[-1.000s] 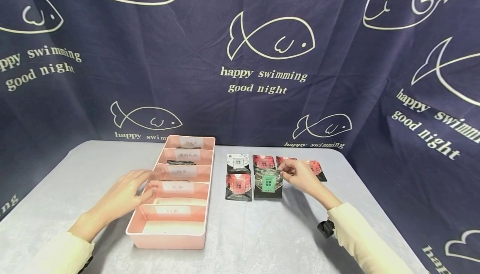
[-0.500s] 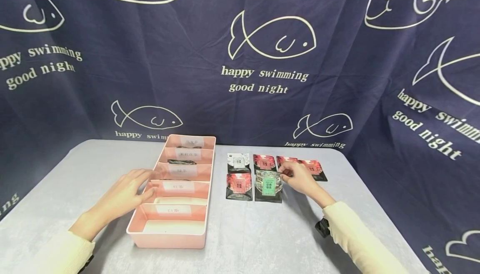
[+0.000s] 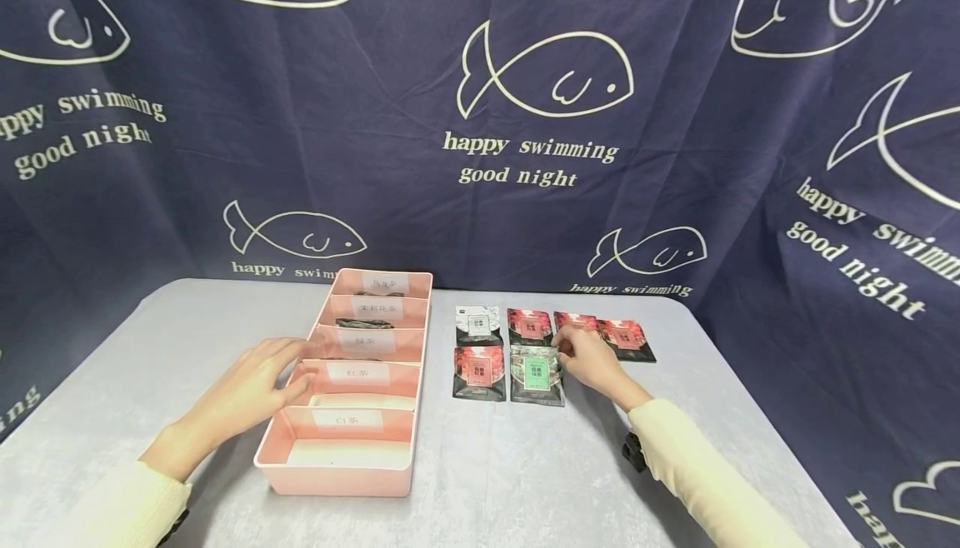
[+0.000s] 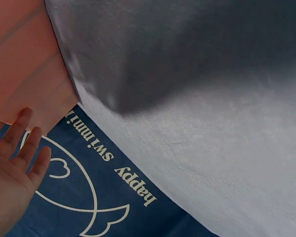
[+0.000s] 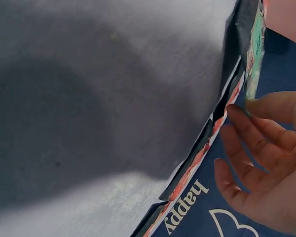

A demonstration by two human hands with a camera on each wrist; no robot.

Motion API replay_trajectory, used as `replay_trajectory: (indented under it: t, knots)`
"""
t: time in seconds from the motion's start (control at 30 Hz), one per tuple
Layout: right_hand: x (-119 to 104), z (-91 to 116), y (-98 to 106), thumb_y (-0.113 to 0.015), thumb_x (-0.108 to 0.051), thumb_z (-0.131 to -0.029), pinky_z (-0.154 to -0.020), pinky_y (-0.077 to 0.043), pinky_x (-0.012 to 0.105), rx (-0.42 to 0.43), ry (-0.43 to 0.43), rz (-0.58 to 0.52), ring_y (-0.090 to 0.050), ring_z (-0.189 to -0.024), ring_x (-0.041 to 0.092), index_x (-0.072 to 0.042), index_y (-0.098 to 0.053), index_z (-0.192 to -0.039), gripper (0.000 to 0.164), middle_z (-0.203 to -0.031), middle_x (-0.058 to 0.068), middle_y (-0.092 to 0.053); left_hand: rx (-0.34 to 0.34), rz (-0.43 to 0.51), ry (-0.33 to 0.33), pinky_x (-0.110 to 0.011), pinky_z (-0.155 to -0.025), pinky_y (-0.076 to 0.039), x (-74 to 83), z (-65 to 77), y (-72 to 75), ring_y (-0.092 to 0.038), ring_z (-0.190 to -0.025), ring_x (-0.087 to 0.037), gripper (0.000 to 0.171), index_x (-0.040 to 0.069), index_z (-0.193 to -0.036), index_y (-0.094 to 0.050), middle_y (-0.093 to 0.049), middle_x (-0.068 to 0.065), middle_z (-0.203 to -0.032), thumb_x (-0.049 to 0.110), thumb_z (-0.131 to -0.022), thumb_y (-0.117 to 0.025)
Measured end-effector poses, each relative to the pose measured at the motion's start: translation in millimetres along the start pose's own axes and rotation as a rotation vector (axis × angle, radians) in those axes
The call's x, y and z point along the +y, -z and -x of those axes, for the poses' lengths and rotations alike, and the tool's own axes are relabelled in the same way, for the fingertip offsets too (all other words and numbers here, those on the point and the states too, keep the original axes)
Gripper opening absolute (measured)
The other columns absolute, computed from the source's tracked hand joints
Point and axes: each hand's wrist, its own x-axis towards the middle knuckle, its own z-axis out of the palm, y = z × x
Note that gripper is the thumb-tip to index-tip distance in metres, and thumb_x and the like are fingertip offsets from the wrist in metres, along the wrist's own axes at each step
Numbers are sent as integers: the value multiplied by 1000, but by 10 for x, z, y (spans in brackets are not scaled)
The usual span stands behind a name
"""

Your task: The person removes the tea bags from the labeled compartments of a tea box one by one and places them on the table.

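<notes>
My left hand (image 3: 262, 377) rests at the left rim of a long pink divided box (image 3: 337, 481), its fingers loosely extended. In the left wrist view, the fingers lie by the box's outer wall (image 4: 34, 64). My right hand (image 3: 592, 361) pinches the upper right corner of a green-labelled tea sachet (image 3: 537, 375) between thumb and index finger. The other fingers are relaxed in the right wrist view. Left of that sachet lies a red tea sachet (image 3: 478, 373). Behind are a white sachet (image 3: 477, 326) and several more red sachets (image 3: 529, 327), one partly hidden by the hand.
The box's compartments carry paper labels (image 3: 357, 373); dark sachets (image 3: 363, 324) lie in the far ones. The two nearest compartments show bare bottoms. A grey cloth-covered table (image 3: 510, 481) ends at a navy curtain (image 3: 397, 156) with fish drawings.
The green tea sachet has tilted down flatter onto the table, and my right hand has lowered and shifted slightly with it. My left hand has stayed at the box rim.
</notes>
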Motion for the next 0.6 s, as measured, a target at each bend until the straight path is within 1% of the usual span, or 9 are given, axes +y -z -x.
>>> replay_trajectory:
  t: [0.1, 0.23, 0.3, 0.4, 0.6]
  knots:
    - [-4, 1, -15, -63, -5, -77, -60, -49, 33, -26, -15, 61, -57, -68, 15, -7, -62, -94, 17, -76, 1, -63, 1, 3, 1, -53, -91, -41, -1, 0, -2, -54, -108, -36, 36, 6, -113, -60, -61, -13, -114, 26, -83, -61]
    - [-13, -4, -5, -63, -6, -77, -56, -44, 30, -31, -24, 113, -52, -64, 14, -8, -63, -96, 19, -74, 0, -60, -2, -1, 10, -52, -91, -41, -7, 2, -10, -54, -108, -34, 35, 7, -113, -60, -61, -12, -114, 27, -84, -61]
    - [-25, -13, 14, -63, -5, -77, -55, -43, 30, -20, -16, 113, -51, -62, 14, -7, -63, -96, 19, -72, 0, -59, -3, -2, 10, -52, -91, -41, -8, 2, -9, -54, -108, -34, 35, 7, -113, -60, -61, -13, -114, 27, -84, -60]
    - [-52, -31, 45, -63, -6, -77, -57, -45, 31, 0, -3, 105, -53, -64, 14, -7, -63, -96, 19, -73, 0, -61, -6, -4, 8, -53, -91, -41, -7, 1, -3, -53, -108, -36, 37, 5, -114, -59, -61, -15, -114, 26, -84, -60]
    - [-138, -69, 101, -62, -9, -78, -57, -45, 31, 15, 21, 86, -53, -64, 14, -7, -62, -96, 18, -73, 0, -60, -13, -11, 8, -53, -92, -41, -2, -3, 0, -53, -109, -37, 39, 2, -114, -59, -60, -17, -114, 25, -83, -60]
